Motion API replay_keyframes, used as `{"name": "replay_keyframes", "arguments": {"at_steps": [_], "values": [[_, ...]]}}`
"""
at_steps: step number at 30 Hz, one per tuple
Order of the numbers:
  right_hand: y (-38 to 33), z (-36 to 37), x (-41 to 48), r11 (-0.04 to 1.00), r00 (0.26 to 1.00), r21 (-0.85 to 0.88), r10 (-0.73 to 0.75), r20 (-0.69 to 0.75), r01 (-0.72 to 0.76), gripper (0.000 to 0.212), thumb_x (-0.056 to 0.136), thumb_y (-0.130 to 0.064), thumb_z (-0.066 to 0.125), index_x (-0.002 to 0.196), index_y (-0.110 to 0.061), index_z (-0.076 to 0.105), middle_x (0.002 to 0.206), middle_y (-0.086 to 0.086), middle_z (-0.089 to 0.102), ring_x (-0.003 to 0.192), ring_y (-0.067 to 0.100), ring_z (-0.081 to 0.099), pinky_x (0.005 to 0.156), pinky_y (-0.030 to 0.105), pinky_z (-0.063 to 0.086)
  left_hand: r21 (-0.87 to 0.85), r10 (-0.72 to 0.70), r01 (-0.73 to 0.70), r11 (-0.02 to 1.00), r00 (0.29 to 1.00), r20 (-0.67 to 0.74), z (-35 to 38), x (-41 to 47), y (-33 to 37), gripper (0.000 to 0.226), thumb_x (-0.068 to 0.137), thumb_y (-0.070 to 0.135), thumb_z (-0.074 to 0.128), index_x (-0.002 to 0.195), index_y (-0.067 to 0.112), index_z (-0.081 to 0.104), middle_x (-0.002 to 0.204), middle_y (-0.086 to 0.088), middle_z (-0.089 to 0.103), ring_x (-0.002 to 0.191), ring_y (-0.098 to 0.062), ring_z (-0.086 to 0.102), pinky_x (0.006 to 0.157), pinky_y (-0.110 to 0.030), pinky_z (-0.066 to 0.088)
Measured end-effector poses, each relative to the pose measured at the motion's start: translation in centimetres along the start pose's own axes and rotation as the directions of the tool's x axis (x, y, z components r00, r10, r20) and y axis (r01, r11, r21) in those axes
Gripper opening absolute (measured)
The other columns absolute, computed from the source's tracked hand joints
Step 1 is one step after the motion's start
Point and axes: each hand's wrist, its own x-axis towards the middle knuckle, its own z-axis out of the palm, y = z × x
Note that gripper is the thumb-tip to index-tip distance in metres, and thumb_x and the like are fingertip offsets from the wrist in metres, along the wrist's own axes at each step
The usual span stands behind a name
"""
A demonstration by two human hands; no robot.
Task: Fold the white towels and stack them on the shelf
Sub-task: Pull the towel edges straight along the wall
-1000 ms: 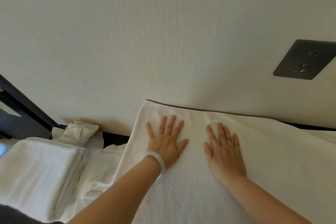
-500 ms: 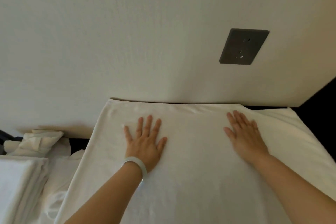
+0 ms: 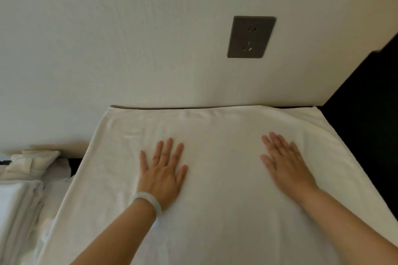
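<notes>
Left hand (image 3: pixel 162 173) and right hand (image 3: pixel 287 162) press flat — well apart — on white towel (image 3: pixel 215 211).

cam=head, wide-angle | views=one | from=above the spread towel (image 3: pixel 215 211) | facing=forward and down toward wall (image 3: pixel 107 49) with power socket (image 3: pixel 251 36) | range=near, towel fills lower frame

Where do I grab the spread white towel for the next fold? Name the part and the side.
Probably the far left corner and far right corner, each pinched from its outer side. The white towel lies flat with its far edge along the wall, so nothing can come in from behind. Both corners lie clear of the left hand and right hand, which press flat mid-towel.
</notes>
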Motion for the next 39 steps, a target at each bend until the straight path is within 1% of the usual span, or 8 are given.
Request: {"name": "replay_keyframes", "arguments": {"at_steps": [4,9,12,18,23,29,32,39], "values": [[3.5,-2.0,-0.7,0.956,0.957,0.050,0.288,0.041,-0.289,0.066,0.103,-0.051,0.018,0.160,-0.020,0.003,0.167,0.007,-0.001,0.154,0.023,-0.004,0.123,0.047,-0.003,-0.060,-0.085,0.086,0.995,0.996,0.018,-0.9,0.1,1.3,0.060,0.100,0.052,0.006,0.153,0.032,-0.017,0.162,0.004,-0.021,0.149,-0.022,-0.021,0.119,-0.055,-0.006],[-4.7,1.3,-6.5,0.942,0.943,0.048,-0.328,-0.057,0.331,0.063,0.098,-0.050,0.030,0.151,-0.018,0.040,0.158,0.006,0.035,0.145,0.027,0.035,0.117,0.046,0.015,-0.063,0.120,-0.120,0.991,0.993,0.001,1.0,-5.8,5.3,0.066,0.090,0.063,-0.002,0.151,0.040,-0.009,0.161,0.008,-0.013,0.149,-0.025,-0.013,0.115,-0.064,-0.004],[-0.1,1.3,-6.1,0.995,0.995,0.030,-0.099,0.002,0.099,0.065,0.100,-0.058,0.011,0.159,-0.029,0.012,0.166,-0.003,0.006,0.153,0.016,0.006,0.123,0.040,-0.001,-0.034,0.057,-0.057,0.998,0.998,-0.003,1.0,-6.3,3.2,0.069,0.085,0.064,-0.010,0.149,0.042,-0.019,0.160,0.010,-0.021,0.147,-0.019,-0.020,0.116,-0.062,-0.006],[4.4,-0.6,-5.0,0.946,0.942,0.001,0.322,0.091,-0.323,0.066,0.095,-0.068,0.008,0.155,-0.046,-0.009,0.166,-0.006,-0.014,0.152,0.028,-0.015,0.116,0.066,-0.008,-0.094,-0.104,0.107,0.990,0.994,0.045,0.0,-5.9,4.5,0.062,0.097,0.057,0.004,0.150,0.036,-0.021,0.160,0.007,-0.025,0.147,-0.021,-0.025,0.116,-0.060,-0.008],[-2.4,1.9,-10.4,0.986,0.984,0.029,-0.164,0.068,0.162,0.075,0.088,-0.069,0.000,0.157,-0.040,0.004,0.165,-0.011,-0.003,0.153,0.015,-0.003,0.117,0.053,-0.013,-0.056,0.135,-0.134,0.989,0.991,0.018,1.4,-9.0,10.3,0.064,0.081,0.065,-0.019,0.139,0.045,-0.036,0.154,0.013,-0.036,0.145,-0.021,-0.030,0.113,-0.059,-0.018],[9.8,1.5,-13.0,0.928,0.929,0.055,0.368,0.034,-0.369,0.078,0.083,-0.069,-0.011,0.155,-0.040,-0.012,0.166,-0.009,-0.013,0.151,0.013,-0.016,0.121,0.052,-0.009,-0.021,0.115,-0.114,0.993,0.993,0.022,1.4,-9.3,10.7,0.068,0.078,0.059,-0.021,0.143,0.041,-0.030,0.157,0.009,-0.029,0.145,-0.020,-0.028,0.114,-0.062,-0.011],[9.3,0.7,-12.9,0.900,0.898,0.043,0.427,0.106,-0.434,0.074,0.089,-0.070,-0.004,0.155,-0.040,-0.013,0.166,-0.005,-0.015,0.152,0.025,-0.017,0.118,0.061,-0.008,-0.015,0.102,-0.101,0.995,0.994,0.039,1.3,-9.2,10.8,0.061,0.087,0.060,-0.015,0.142,0.039,-0.032,0.157,0.008,-0.030,0.147,-0.020,-0.025,0.116,-0.062,-0.007],[-2.6,2.2,-14.9,0.994,0.993,0.048,-0.106,0.053,0.103,0.078,0.085,-0.071,-0.003,0.157,-0.041,0.001,0.166,-0.011,-0.008,0.152,0.018,-0.015,0.114,0.062,-0.016,-0.065,0.049,-0.044,0.997,0.996,0.078,1.5,-11.1,10.2,0.062,0.094,0.063,0.004,0.141,0.043,-0.032,0.157,0.010,-0.031,0.146,-0.024,-0.027,0.114,-0.065,-0.008]]}}
